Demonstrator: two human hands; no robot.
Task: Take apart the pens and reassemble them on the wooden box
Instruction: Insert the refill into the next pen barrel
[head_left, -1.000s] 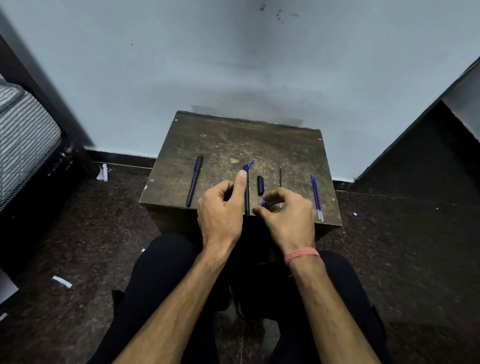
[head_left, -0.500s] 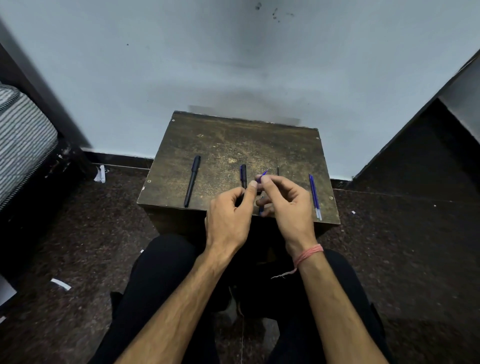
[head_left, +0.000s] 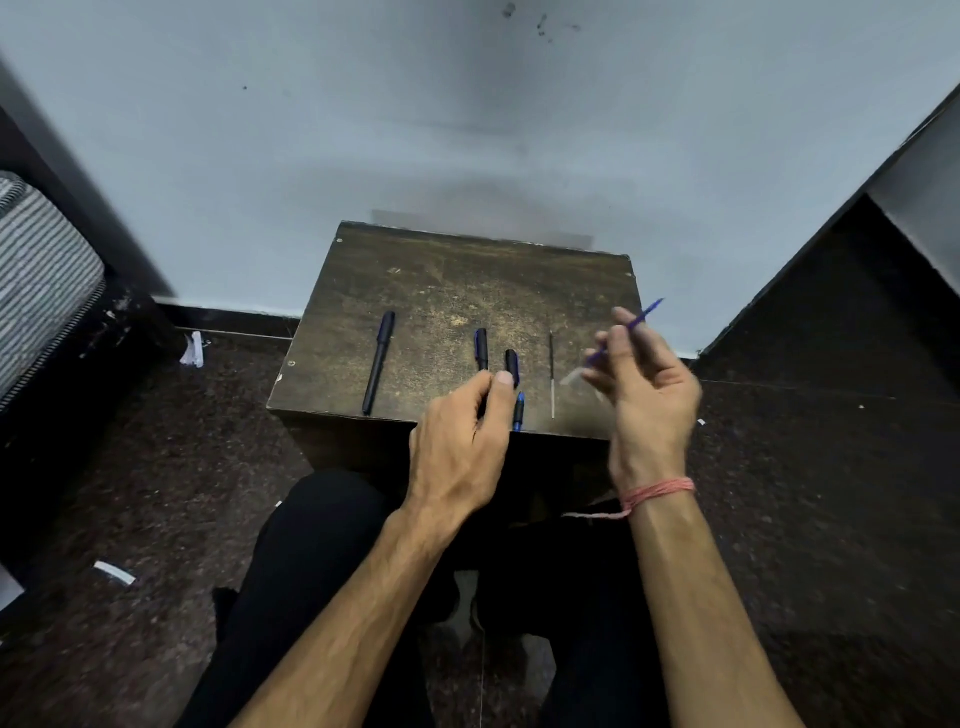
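Head view: whole pen (head_left: 378, 361) left of parts (head_left: 512, 365).

- Wooden box (head_left: 457, 291): dark brown top, worn and scuffed, matt with pale scratched patches.
- Whole pen (head_left: 378, 361) at left: black plastic, smooth, slight sheen.
- Two short pen pieces (head_left: 481, 347) near the middle: glossy black plastic.
- Thin rod (head_left: 551, 374) to their right: possibly metal, too slim to tell.
- Refill (head_left: 636, 322) in the right hand (head_left: 644, 395): blue translucent plastic, blurred.
- Wrist thread (head_left: 657, 492): pink twisted cloth cord.
- Floor (head_left: 156, 467): dark speckled stone, faintly polished.
- Wall (head_left: 467, 130): pale matt paint.
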